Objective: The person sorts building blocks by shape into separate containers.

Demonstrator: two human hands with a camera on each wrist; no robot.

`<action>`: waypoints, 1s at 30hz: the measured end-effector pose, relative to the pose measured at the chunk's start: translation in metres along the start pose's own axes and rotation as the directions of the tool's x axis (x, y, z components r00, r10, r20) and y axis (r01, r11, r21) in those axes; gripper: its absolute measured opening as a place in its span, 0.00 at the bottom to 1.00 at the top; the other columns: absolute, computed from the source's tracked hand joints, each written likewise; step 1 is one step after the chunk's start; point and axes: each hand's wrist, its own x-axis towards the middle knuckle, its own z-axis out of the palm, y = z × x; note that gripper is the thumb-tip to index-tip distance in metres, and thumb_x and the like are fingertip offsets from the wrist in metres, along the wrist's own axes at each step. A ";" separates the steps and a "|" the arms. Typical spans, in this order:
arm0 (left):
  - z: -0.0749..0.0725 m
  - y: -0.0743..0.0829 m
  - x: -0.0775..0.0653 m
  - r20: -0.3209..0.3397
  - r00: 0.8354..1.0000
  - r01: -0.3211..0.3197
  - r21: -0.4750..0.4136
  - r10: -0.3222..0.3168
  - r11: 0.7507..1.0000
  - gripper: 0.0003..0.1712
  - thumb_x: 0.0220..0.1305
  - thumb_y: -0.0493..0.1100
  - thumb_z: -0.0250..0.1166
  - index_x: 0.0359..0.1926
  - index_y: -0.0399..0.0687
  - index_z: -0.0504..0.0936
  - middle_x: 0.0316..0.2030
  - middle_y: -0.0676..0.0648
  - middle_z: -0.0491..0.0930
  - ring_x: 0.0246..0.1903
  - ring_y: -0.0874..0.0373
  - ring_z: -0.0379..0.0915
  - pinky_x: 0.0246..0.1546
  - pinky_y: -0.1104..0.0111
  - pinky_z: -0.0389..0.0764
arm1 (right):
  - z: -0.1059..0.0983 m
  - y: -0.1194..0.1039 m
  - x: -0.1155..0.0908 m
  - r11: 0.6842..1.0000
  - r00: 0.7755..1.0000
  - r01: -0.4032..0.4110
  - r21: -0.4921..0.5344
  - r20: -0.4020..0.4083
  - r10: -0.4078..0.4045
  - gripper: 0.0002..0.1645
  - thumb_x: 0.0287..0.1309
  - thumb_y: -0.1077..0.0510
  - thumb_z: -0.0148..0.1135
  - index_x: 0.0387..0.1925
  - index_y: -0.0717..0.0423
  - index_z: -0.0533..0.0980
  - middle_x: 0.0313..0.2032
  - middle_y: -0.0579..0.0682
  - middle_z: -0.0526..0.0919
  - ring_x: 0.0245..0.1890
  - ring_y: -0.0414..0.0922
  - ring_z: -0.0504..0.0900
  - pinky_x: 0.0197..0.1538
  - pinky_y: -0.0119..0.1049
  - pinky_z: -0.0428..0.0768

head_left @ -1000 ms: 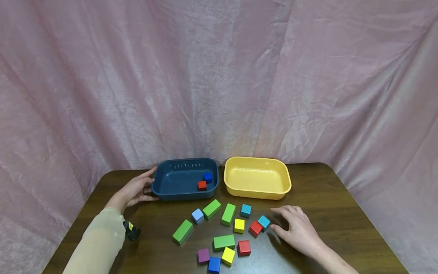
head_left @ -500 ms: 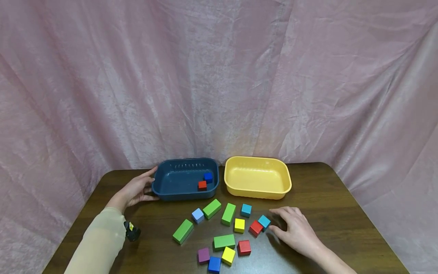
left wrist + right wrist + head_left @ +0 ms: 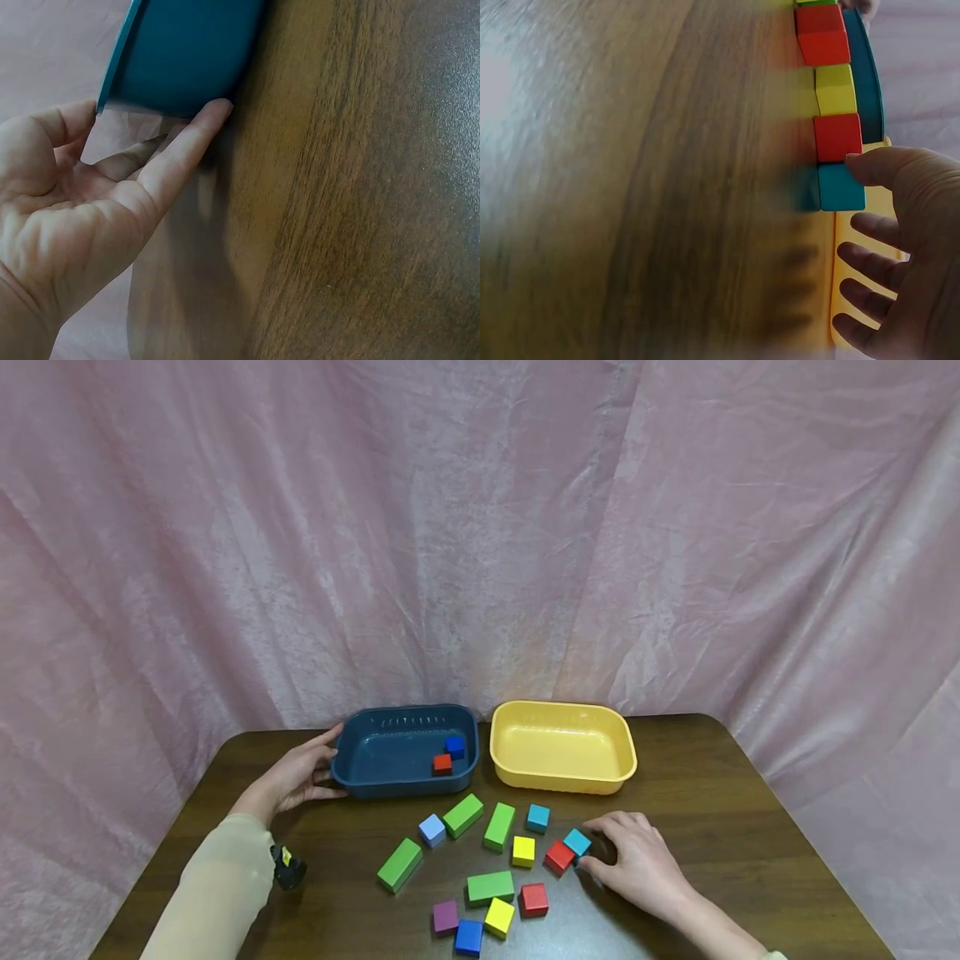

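Observation:
My left hand (image 3: 298, 775) rests against the left end of a dark blue plastic bin (image 3: 375, 789). In the left wrist view one fingertip meets the bin's rim and another straight finger lies along its lower edge. Inside the bin are a red cube (image 3: 442, 765) and a blue cube (image 3: 454, 747). My right hand (image 3: 637, 864) hovers low at a teal cube (image 3: 577, 842), thumb on the near side and fingers spread beyond it. The right wrist view has the thumb tip overlapping this teal cube (image 3: 842, 187), the other fingers apart. A red cube (image 3: 558, 857) adjoins it.
A yellow bin (image 3: 562, 781) stands right of the blue one. Several green blocks (image 3: 491, 887) and loose cubes, among them a yellow cube (image 3: 523, 852), a purple cube (image 3: 445, 917) and another teal cube (image 3: 537, 817), lie on the wooden table (image 3: 750, 860). A pink curtain (image 3: 480, 527) hangs behind.
My right hand has moved slightly left, bringing its thumb and fingers around the teal cube. My left hand, the bins and the blocks stay in place.

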 end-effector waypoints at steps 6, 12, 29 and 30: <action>0.003 0.003 0.001 -0.012 1.000 0.006 0.001 -0.006 1.000 0.37 0.82 0.41 0.41 0.83 0.68 0.38 0.78 0.30 0.41 0.72 0.31 0.55 0.58 0.39 0.74 | 0.004 -0.002 0.003 0.999 1.000 -0.016 -0.031 0.005 0.016 0.22 0.46 0.42 0.81 0.43 0.38 0.83 0.45 0.37 0.82 0.51 0.47 0.75 0.51 0.48 0.73; 0.005 0.003 0.000 -0.014 1.000 0.010 -0.006 -0.010 1.000 0.37 0.82 0.41 0.41 0.83 0.68 0.38 0.79 0.30 0.40 0.72 0.31 0.54 0.58 0.39 0.74 | 0.007 -0.004 0.002 0.998 0.999 -0.032 -0.047 0.002 0.032 0.21 0.44 0.43 0.82 0.40 0.38 0.82 0.44 0.38 0.82 0.50 0.48 0.75 0.51 0.49 0.73; 0.002 -0.003 0.001 -0.034 0.999 0.001 -0.003 -0.001 1.000 0.38 0.82 0.41 0.41 0.83 0.68 0.38 0.77 0.28 0.47 0.69 0.33 0.62 0.55 0.39 0.77 | 0.010 -0.004 0.001 0.995 0.999 -0.041 -0.087 -0.037 0.038 0.18 0.44 0.44 0.81 0.34 0.38 0.80 0.40 0.37 0.80 0.50 0.49 0.76 0.50 0.51 0.74; 0.002 -0.004 0.001 -0.036 0.999 -0.001 -0.001 0.001 1.000 0.38 0.81 0.40 0.41 0.83 0.67 0.39 0.76 0.27 0.48 0.69 0.33 0.63 0.54 0.39 0.77 | 0.010 -0.004 0.001 0.995 0.998 -0.041 -0.092 -0.043 0.037 0.17 0.44 0.45 0.81 0.34 0.38 0.80 0.40 0.37 0.80 0.50 0.49 0.76 0.50 0.51 0.74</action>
